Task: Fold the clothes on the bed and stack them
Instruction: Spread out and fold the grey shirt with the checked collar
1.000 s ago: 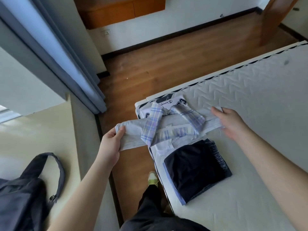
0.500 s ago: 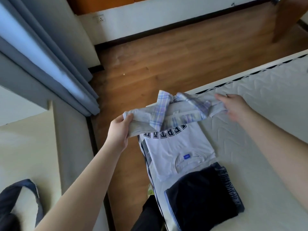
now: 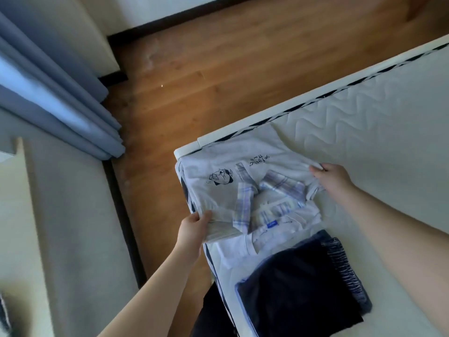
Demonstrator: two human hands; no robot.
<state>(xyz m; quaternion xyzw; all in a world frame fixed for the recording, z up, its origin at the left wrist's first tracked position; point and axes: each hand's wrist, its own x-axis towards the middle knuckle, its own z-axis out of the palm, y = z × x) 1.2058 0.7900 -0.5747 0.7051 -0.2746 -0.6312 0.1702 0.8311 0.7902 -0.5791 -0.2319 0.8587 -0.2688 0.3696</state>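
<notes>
The left hand (image 3: 194, 227) grips the near left corner of a folded white shirt with plaid collar (image 3: 245, 203), fingers curled around the cloth. The right hand (image 3: 334, 177) pinches its far right edge. The shirt lies at the left corner of the bed (image 3: 376, 132), on a white T-shirt (image 3: 279, 229). A folded dark garment (image 3: 298, 288) lies nearer, just beside them.

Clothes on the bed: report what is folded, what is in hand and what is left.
Done: a dark folded garment lies nearest, beside a folded white T-shirt. In hand: the left hand and right hand each grip an end of the folded plaid-collared shirt over the white clothes at the mattress corner. Left: release it. No unfolded clothes show in view.
</notes>
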